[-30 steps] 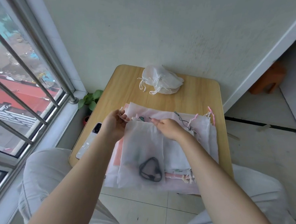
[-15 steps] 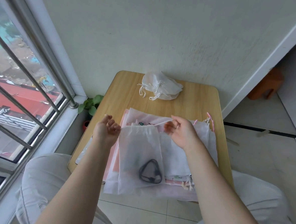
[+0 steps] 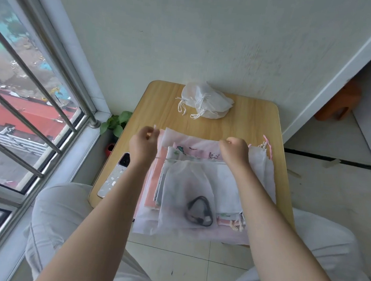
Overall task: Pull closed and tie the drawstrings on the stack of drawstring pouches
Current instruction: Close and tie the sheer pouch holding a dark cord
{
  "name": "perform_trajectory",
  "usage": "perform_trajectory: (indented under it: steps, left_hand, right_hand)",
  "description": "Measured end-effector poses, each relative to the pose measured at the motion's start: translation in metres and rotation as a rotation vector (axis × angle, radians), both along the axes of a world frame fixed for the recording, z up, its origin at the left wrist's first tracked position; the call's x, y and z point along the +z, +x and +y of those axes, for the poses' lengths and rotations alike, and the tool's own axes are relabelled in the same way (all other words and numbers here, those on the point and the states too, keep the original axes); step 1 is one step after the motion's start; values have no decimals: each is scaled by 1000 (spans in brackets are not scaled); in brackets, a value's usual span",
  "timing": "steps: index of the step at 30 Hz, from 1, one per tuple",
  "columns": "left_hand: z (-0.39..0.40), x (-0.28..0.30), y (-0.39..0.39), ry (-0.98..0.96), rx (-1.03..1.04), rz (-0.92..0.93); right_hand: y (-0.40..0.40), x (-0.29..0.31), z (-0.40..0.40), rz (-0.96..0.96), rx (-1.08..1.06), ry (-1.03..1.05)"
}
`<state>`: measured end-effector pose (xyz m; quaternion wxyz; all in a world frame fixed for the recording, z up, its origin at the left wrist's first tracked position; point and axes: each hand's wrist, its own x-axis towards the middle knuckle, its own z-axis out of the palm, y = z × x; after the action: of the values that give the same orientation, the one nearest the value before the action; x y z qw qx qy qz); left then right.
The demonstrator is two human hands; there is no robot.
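A white translucent pouch [image 3: 188,190] with a black cable [image 3: 198,211] inside lies on top of a stack of flat pouches [image 3: 263,173] on the wooden table [image 3: 160,104]. Its mouth is gathered narrow. My left hand [image 3: 144,144] and my right hand [image 3: 235,152] are held apart above the far end of the stack, each pinching an end of the white drawstring [image 3: 192,161], which runs taut between them across the pouch mouth.
A heap of tied white pouches [image 3: 206,102] sits at the table's far edge by the wall. A phone [image 3: 115,175] lies at the table's left edge. A window with metal bars is to the left, a potted plant [image 3: 116,123] below it.
Both hands have moved apart, left hand leftward and right hand rightward, drawing the string out. The pouch mouth has gathered from flat and wide to narrow.
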<state>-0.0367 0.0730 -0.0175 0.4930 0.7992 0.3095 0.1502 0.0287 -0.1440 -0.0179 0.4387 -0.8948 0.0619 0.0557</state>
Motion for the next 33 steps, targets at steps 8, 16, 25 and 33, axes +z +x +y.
perform_trajectory:
  steps: [8,16,25,33]
  left_hand:
    - [-1,16,11,31,-112,122]
    - [-28,1,3,379,-429,646]
    - [-47,0,-8,-416,-243,190]
    - [-51,14,1,-217,-543,349]
  right_hand:
    - [-6,-3,9,28,32,187]
    - [-27,-5,23,323,368,-71]
    - [-28,-14,23,349,407,130]
    - [-19,6,19,113,88,645]
